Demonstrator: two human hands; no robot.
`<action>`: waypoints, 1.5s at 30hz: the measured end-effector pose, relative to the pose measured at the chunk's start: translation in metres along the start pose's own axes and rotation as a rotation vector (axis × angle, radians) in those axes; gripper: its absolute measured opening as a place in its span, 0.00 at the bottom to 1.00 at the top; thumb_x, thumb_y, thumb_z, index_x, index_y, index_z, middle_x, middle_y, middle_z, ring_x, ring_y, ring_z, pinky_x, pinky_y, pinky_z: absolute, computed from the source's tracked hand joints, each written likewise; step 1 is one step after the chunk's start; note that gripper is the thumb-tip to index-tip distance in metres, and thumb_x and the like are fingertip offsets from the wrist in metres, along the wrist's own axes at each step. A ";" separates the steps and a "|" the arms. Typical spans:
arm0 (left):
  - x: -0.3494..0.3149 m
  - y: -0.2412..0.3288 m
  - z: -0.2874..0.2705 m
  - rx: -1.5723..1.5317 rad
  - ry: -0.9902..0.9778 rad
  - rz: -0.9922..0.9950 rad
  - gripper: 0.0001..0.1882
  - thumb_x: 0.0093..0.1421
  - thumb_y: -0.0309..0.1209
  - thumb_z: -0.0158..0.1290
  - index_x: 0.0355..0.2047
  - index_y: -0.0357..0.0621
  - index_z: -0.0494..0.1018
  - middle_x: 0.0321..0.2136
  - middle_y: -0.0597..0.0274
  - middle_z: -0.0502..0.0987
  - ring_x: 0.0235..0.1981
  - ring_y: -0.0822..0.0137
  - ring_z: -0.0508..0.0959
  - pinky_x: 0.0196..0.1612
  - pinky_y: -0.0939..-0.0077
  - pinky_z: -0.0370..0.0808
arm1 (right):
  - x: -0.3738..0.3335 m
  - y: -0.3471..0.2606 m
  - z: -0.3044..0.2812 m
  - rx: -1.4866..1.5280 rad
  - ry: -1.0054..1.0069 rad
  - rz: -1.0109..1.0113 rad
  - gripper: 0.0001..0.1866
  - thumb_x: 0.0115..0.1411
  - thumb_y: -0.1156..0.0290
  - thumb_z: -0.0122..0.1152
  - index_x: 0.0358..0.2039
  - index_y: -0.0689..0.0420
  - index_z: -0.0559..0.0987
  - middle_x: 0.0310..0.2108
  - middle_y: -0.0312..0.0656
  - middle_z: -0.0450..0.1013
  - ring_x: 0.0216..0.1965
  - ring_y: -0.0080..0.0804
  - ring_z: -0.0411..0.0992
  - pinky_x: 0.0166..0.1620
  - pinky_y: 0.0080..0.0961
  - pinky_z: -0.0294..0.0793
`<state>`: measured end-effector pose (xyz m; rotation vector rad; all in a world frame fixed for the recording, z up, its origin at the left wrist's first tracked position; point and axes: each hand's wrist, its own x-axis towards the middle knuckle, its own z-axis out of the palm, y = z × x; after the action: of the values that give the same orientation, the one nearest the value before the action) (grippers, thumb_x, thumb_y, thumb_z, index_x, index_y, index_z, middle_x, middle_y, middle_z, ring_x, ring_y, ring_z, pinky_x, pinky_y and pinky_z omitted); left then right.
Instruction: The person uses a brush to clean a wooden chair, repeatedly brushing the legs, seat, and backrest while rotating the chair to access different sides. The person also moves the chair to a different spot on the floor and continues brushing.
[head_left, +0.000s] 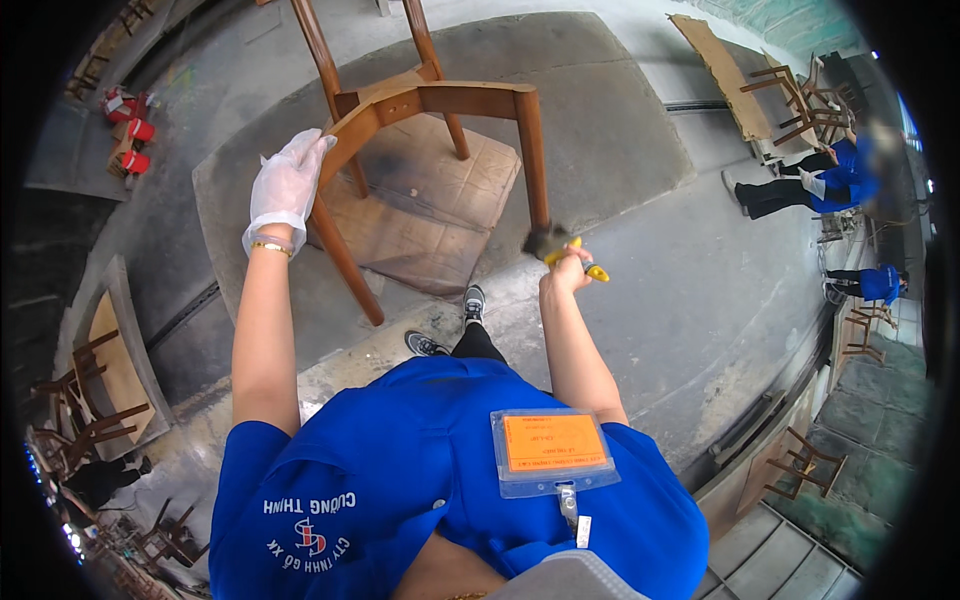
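Note:
A brown wooden chair frame (480,98) without a seat panel stands in front of me, its legs pointing different ways in the view. My left hand (287,182), in a thin white glove, is closed over the corner of the frame at the left. My bare right hand (567,273) grips a brush (547,243) with a yellow and grey handle and dark bristles. The bristles are at the lower end of the frame's right leg (534,165); whether they touch it I cannot tell. Part of the brush handle is hidden in my fingers.
A flattened cardboard sheet (440,200) lies on the concrete under the chair. Red buckets (138,130) stand at the far left. At the right, two people in blue shirts (850,178) work near other chairs (800,105). More chair frames (88,400) are at the left.

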<state>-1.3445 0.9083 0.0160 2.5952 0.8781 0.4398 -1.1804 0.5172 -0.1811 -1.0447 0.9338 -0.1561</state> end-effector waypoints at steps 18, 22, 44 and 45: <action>0.010 -0.027 0.010 -0.019 -0.065 -0.038 0.30 0.75 0.60 0.45 0.64 0.57 0.79 0.62 0.62 0.81 0.61 0.50 0.80 0.67 0.59 0.75 | 0.014 0.026 -0.029 -0.003 0.124 -0.098 0.11 0.60 0.86 0.64 0.35 0.54 0.76 0.39 0.40 0.80 0.37 0.33 0.79 0.42 0.36 0.83; 0.009 -0.028 0.010 0.000 -0.078 -0.052 0.31 0.75 0.61 0.45 0.64 0.57 0.79 0.62 0.61 0.81 0.62 0.50 0.79 0.67 0.59 0.75 | -0.029 -0.004 0.076 0.073 -0.264 -0.056 0.12 0.66 0.80 0.67 0.45 0.52 0.74 0.44 0.38 0.77 0.41 0.31 0.78 0.45 0.35 0.83; 0.012 -0.034 0.007 0.002 -0.072 -0.010 0.30 0.77 0.59 0.41 0.65 0.57 0.78 0.65 0.64 0.79 0.65 0.52 0.78 0.70 0.61 0.70 | -0.116 -0.085 0.159 0.236 -1.060 -0.582 0.09 0.65 0.85 0.65 0.33 0.55 0.78 0.60 0.48 0.78 0.59 0.43 0.78 0.62 0.43 0.78; 0.014 -0.034 0.006 -0.015 -0.069 0.003 0.30 0.77 0.59 0.41 0.65 0.57 0.78 0.65 0.64 0.79 0.65 0.52 0.78 0.71 0.60 0.70 | -0.125 -0.088 0.159 0.078 -1.051 -0.753 0.09 0.64 0.85 0.66 0.31 0.55 0.78 0.61 0.49 0.77 0.61 0.44 0.77 0.63 0.43 0.78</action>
<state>-1.3494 0.9409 -0.0021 2.5822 0.8445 0.3547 -1.1168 0.6421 -0.0112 -1.1561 -0.4306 -0.2239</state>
